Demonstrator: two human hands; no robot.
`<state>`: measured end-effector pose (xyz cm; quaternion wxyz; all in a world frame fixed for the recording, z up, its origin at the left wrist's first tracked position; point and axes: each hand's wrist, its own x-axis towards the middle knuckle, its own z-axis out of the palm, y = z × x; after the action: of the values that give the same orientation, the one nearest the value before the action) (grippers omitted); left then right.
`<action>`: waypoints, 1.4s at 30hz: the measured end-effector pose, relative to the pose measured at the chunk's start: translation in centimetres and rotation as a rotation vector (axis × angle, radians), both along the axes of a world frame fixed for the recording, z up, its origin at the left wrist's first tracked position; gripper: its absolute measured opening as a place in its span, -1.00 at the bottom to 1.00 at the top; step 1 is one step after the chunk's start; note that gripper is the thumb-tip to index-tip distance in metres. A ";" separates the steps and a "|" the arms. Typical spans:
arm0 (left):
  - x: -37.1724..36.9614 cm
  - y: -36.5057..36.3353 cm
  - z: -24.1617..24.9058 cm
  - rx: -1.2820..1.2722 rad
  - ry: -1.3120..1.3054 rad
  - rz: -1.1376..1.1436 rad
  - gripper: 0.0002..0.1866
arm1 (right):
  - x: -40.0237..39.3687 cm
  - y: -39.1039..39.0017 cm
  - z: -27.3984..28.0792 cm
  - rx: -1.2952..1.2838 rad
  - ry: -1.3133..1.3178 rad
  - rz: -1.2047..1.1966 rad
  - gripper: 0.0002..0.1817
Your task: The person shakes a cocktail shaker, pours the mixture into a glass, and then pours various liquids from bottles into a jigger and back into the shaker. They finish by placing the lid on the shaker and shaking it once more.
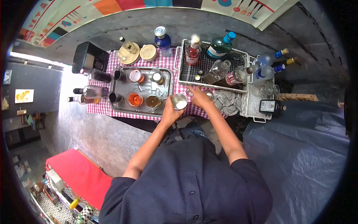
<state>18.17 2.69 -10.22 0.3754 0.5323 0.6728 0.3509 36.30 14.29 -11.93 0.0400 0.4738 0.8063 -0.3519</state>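
Checkered cloth (104, 106) | left hand (169, 112): one steel cup (179, 101) | right hand (200, 98): cloth edge

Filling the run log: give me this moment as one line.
left hand: holds metal cup | right hand: on checked cloth, beside cup | tray: glasses with drinks | rack: bottles

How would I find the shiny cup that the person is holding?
Look at the red checked tablecloth and find the metal tray of glasses on it. Just off the tray's right front corner, the left hand grips a metal cup. Unlike the clear glasses of orange and brown drink beside it, it is silver and not see-through.
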 end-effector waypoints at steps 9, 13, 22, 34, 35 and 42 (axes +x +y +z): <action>-0.8 2.6 -0.6 0.016 -0.019 -0.158 -0.08 | 2.1 -2.0 2.6 0.110 0.184 -0.196 -0.35; -0.7 3.9 -2.0 0.075 -0.003 -0.212 -0.11 | 4.4 -4.8 5.2 0.149 0.203 -0.378 -0.35; 1.3 6.5 -5.1 0.197 0.051 -0.199 -0.11 | 7.2 -8.2 8.8 -0.002 0.176 -0.631 -0.34; 1.1 4.5 -1.8 0.164 0.195 -0.181 0.14 | 7.2 -5.7 10.1 0.091 0.294 -0.415 -0.39; 0.9 3.7 -1.1 0.123 0.274 -0.188 0.15 | 7.3 -5.5 9.8 0.086 0.311 -0.401 -0.40; 3.5 0.9 7.8 0.130 0.029 -0.297 -0.12 | 7.2 -4.8 12.2 0.143 0.449 -0.206 -0.37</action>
<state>21.62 3.61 -2.42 0.3782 0.6540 0.5678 0.3269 43.46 9.54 0.23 -0.2097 0.4652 0.7653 -0.3923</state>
